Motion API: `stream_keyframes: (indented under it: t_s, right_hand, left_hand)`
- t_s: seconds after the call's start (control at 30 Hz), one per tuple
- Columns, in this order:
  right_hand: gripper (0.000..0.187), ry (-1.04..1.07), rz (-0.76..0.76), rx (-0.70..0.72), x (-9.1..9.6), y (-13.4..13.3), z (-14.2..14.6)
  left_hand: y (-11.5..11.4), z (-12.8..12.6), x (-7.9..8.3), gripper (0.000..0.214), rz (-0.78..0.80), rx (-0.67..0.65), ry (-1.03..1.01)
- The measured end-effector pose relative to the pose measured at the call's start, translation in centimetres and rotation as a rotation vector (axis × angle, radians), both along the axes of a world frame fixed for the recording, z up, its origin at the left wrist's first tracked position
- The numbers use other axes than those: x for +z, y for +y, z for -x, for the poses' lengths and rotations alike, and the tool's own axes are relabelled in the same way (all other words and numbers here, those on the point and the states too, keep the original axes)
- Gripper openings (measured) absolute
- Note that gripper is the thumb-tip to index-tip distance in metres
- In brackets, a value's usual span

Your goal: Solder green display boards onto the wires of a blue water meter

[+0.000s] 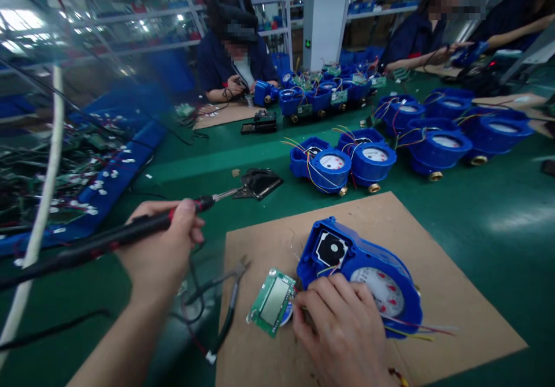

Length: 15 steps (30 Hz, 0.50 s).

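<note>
i note my left hand (162,248) closed around the soldering iron (130,234), its tip resting at the black stand (259,182) on the green bench (498,214), while my right hand (342,332) presses curled fingers on the blue water meter (362,274) at the near edge of the cardboard mat (455,294). the green circuit board (272,302) lies just beside that hand, loosely wired. in my judgement, swinging the hot tip across could scorch the fingers or thin wires, and the pliers (229,306) overhanging the mat's left edge could snag.

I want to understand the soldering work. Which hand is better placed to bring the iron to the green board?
Probably the left. The left hand holds the soldering iron, tip at the stand. The right hand rests by the green board and blue meter.
</note>
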State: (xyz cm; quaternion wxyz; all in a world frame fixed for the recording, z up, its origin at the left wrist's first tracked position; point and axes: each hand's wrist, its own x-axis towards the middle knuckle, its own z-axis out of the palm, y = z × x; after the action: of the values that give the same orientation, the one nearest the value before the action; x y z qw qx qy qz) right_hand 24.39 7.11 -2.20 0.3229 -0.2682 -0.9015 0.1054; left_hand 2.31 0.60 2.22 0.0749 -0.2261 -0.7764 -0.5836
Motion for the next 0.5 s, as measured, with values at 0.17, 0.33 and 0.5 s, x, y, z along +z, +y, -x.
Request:
stream_keyframes:
  t_s: [0.17, 0.33, 0.5]
  right_hand:
    - [0.027, 0.033, -0.021, 0.003, 0.0, 0.0, 0.1]
    - [0.022, -0.016, 0.015, 0.015, 0.1, 0.0, -0.1]
    - [0.020, -0.047, 0.012, 0.019, 0.1, 0.0, -0.3]
  left_hand:
    - [6.7, 4.6, -1.9, 0.022, -0.040, -0.059, -0.067]
    - [10.7, 6.3, -4.3, 0.022, 0.080, -0.160, -0.348]
    - [9.3, 4.1, -4.0, 0.032, 0.176, -0.398, -0.596]
